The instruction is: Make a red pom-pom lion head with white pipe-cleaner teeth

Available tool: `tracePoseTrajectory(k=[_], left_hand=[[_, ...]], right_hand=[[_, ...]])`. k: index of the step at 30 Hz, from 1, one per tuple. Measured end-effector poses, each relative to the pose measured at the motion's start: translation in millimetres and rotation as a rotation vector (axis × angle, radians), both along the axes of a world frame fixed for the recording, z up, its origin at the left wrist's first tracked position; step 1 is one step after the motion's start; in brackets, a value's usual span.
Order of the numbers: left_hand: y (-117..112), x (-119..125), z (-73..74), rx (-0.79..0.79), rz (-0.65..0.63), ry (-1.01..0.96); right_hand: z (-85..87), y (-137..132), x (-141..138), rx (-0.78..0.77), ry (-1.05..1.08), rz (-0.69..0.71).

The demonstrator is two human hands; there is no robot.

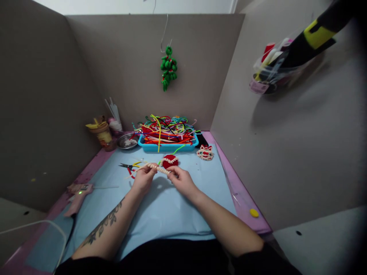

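Observation:
A cream pipe cleaner (158,168), coiled along its middle, stretches between my two hands above the blue cloth (183,206). My left hand (145,179) pinches the coil near its left end, where thin loose strands stick out to the left. At the other end, the fingers of my right hand (180,180) are closed on the coil's tip. Just beyond my hands lies a red round piece (170,162) with a wavy cream trim and a green strand by it. Scissors (130,166) with red and yellow handles lie open beside my left hand, partly hidden by it.
A blue tray (169,147) heaped with colourful pipe cleaners stands at the back. Near it are a metal bowl (127,141) and a red-and-cream ornament (205,152). A pink glue gun (78,198) lies left, a yellow disc (254,213) right. Partition walls enclose the table.

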State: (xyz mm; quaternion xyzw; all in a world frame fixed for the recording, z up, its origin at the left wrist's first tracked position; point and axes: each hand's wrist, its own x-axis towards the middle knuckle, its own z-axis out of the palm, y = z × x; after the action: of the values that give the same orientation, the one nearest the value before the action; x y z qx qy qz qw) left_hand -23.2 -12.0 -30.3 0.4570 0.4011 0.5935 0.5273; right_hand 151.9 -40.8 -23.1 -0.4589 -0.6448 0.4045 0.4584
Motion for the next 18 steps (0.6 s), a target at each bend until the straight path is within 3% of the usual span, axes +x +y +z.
tracePoseTrajectory(k=[12, 18], left_hand=[[3.4, -4.1, -1.3, -0.029, 0.066, -0.103], [-0.4, -1.8, -0.4, -0.097, -0.126, -0.151]], right_hand=[[2.1, -1.4, -0.2, 0.037, -0.085, -0.023], [-2.0, 1.5, 2.1, 0.049, -0.025, -0.097]])
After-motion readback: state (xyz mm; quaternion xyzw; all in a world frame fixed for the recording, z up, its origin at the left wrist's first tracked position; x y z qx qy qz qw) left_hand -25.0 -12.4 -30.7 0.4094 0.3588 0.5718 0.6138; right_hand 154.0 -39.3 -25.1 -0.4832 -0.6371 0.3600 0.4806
